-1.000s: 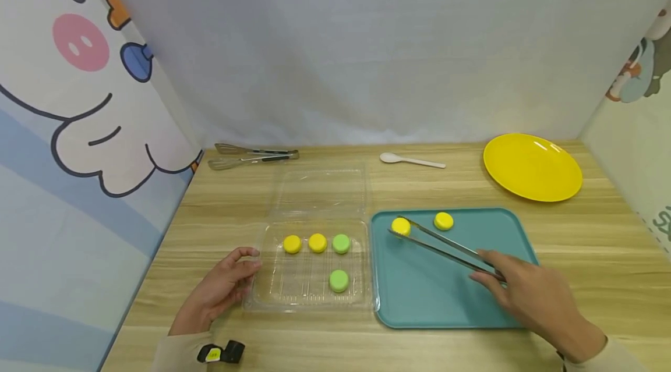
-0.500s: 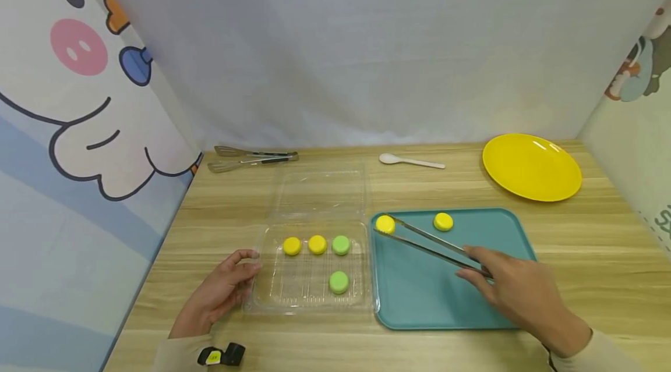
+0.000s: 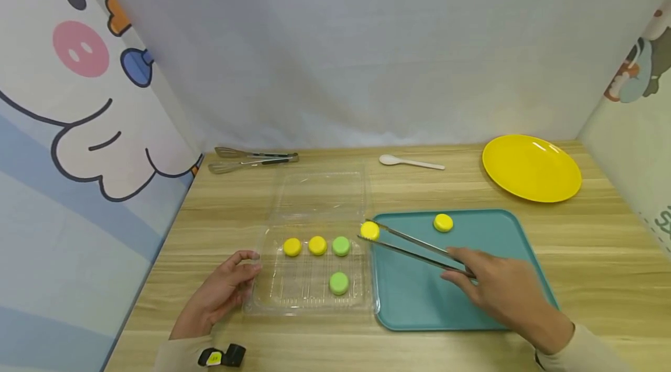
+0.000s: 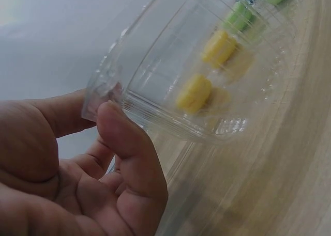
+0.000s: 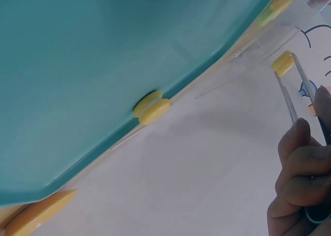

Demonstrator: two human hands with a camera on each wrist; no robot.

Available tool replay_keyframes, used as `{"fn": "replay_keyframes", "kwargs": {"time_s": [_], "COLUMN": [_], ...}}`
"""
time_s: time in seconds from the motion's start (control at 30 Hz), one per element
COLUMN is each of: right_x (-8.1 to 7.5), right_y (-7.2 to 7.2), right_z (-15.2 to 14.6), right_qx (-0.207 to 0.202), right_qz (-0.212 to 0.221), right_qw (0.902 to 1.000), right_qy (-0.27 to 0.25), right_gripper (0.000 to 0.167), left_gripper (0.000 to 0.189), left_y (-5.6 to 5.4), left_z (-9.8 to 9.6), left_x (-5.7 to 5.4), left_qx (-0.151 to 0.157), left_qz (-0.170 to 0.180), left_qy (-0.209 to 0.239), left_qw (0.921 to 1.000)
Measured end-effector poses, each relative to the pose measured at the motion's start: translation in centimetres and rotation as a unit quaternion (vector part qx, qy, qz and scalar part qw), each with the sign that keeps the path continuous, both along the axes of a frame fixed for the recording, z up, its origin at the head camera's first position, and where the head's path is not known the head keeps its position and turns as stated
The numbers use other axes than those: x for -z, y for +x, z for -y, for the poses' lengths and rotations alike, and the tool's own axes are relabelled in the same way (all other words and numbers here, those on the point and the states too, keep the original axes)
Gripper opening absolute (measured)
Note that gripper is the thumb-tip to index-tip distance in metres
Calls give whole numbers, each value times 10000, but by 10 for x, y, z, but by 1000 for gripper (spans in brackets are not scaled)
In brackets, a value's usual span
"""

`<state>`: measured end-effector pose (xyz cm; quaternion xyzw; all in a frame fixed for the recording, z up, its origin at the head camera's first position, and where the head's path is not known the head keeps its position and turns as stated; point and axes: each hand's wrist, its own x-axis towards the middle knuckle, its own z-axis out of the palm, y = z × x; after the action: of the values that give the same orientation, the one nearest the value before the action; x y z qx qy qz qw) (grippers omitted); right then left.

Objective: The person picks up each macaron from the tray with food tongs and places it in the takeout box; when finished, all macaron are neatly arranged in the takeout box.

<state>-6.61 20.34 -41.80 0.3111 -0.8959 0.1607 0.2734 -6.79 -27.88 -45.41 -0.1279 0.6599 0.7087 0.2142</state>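
Note:
My right hand (image 3: 498, 287) grips a pair of metal tongs (image 3: 419, 252), whose tips pinch a yellow macaron (image 3: 370, 231) above the seam between tray and box. In the right wrist view that macaron (image 5: 283, 63) hangs raised between the tong ends. With thumb and fingers, my left hand (image 4: 98, 158) pinches the left rim of a clear plastic box (image 3: 309, 306), its lid (image 3: 320, 194) folded back. Inside the box sit two yellow macarons (image 3: 317, 245) and a green macaron (image 3: 341, 246) in a row, with another green macaron (image 3: 339, 283) nearer me. One yellow macaron (image 3: 443, 223) lies on the teal tray (image 3: 445, 302).
A second pair of tongs (image 3: 254, 159) lies at the back left of the wooden table (image 3: 209, 203). A white spoon (image 3: 411, 162) rests at the back middle, and a yellow plate (image 3: 532, 168) at the back right. Cloth walls stand behind and at both sides.
My right hand has moved left, carrying the yellow macaron in the tongs from over the tray to the box's right edge. The left hand keeps its hold on the rim.

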Motion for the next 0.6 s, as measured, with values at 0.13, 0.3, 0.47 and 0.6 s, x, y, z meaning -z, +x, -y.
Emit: {"fn": "replay_keyframes", "kwargs": {"time_s": [0.13, 0.3, 0.47, 0.6], "right_x": [0, 1, 3, 3], "right_y": [0, 0, -1, -2], "right_z": [6, 12, 19, 26], "right_qx": [-53, -70, -240, -385], "right_qz": [97, 184, 120, 96], "right_qw": [9999, 9997, 9994, 9991], "right_qy": [43, 138, 204, 155], "right_gripper": [62, 60, 58, 57], "left_gripper": [18, 20, 20, 19], "left_y": [0, 0, 0, 0], "left_z": [0, -1, -1, 0], "left_x": [-1, -2, -2, -1], "left_qx": [16, -57, -78, 4], "left_qz": [6, 24, 17, -22], "left_qy": [39, -61, -111, 35], "left_qw": [10000, 10000, 9999, 10000]}}
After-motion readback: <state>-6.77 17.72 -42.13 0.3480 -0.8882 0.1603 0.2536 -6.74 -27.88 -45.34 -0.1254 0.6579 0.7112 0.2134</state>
